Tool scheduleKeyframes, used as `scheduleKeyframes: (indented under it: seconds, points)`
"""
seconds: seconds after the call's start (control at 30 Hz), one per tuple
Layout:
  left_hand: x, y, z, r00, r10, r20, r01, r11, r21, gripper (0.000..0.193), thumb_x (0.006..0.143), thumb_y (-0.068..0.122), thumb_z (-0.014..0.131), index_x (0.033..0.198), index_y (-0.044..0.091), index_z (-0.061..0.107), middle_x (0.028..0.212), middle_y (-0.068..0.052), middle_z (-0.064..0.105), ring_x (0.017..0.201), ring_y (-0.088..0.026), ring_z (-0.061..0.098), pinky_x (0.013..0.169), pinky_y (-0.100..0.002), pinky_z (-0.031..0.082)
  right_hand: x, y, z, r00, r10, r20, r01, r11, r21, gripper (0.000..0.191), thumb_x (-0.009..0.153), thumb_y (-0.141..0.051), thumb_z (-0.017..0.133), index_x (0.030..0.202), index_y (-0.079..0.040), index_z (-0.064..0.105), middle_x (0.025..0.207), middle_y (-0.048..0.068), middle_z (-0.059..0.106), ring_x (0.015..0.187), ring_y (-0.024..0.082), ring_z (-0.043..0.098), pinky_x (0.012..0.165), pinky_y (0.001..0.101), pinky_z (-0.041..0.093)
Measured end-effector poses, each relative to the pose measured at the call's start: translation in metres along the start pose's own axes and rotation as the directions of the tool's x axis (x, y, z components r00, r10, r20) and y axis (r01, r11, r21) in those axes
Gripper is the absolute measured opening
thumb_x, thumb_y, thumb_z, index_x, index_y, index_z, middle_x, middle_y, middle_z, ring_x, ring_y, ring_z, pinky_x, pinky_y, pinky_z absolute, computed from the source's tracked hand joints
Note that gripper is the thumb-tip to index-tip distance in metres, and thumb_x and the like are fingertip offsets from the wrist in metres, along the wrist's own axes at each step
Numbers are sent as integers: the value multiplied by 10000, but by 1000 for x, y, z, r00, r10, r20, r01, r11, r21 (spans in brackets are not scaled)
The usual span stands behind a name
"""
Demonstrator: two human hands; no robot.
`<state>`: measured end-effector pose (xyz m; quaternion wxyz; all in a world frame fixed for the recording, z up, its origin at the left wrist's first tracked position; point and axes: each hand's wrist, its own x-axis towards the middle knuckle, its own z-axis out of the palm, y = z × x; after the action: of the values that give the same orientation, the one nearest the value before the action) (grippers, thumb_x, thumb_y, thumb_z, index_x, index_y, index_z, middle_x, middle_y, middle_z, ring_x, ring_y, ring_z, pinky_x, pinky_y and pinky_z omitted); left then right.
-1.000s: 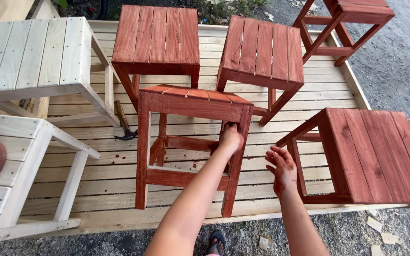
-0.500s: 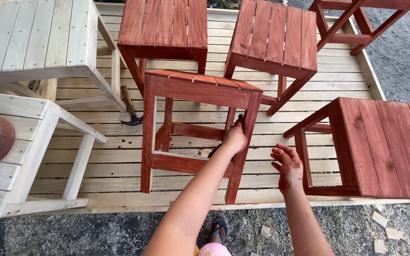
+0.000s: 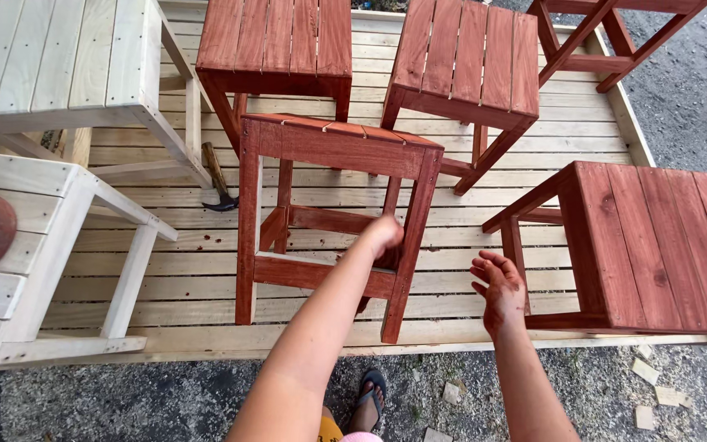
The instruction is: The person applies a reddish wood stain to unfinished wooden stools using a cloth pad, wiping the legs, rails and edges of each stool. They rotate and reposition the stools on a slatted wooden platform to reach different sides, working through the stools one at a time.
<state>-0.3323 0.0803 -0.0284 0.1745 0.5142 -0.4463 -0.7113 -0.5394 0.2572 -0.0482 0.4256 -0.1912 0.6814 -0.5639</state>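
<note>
A tall red-stained wooden stool (image 3: 333, 143) stands on a pale slatted wooden platform (image 3: 165, 278) right in front of me. My left hand (image 3: 382, 235) reaches under its seat, fingers curled around the inner side of the near right leg, just above the lower rail. My right hand (image 3: 497, 286) hovers a little to the right of that leg, palm open, fingers spread and smeared with red stain, holding nothing. It sits between this stool and a lower red stool (image 3: 656, 237) at the right.
Two more red stools (image 3: 276, 37) (image 3: 464, 61) stand behind, with another (image 3: 615, 33) at the top right. Two unpainted stools (image 3: 67, 57) (image 3: 18, 245) fill the left. A hammer (image 3: 218, 184) lies on the slats. My sandalled foot (image 3: 370, 397) is on gravel strewn with wood chips (image 3: 648, 368).
My left hand has slid from the front of the stool's near right leg to its inner side. My right hand stays open beside it. The view has shifted slightly.
</note>
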Motion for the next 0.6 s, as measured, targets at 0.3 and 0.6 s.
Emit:
scheduleKeyframes:
  seconds: [0.3,0.6]
  points:
    - [-16,25,9,970,237,-53,-223,955,196,195,906,169,577,993,-5,597,870,-122,624,795,-260,614,714,-419,511,2,3,-8,999,17,-29,-17,1000,4,233,1029,-168,534,1227,-113,644,1125,43,704,1048,155,661,845,326,511]
    - [-10,-50,19,994,82,79,-111,537,837,474,923,297,659,1251,-45,658,1189,-240,660,1069,-319,625,948,-369,483,-3,8,-10,1000,22,-21,-22,1000,-15,240,1033,-168,525,1233,-95,635,1155,57,702,1072,164,662,872,334,517]
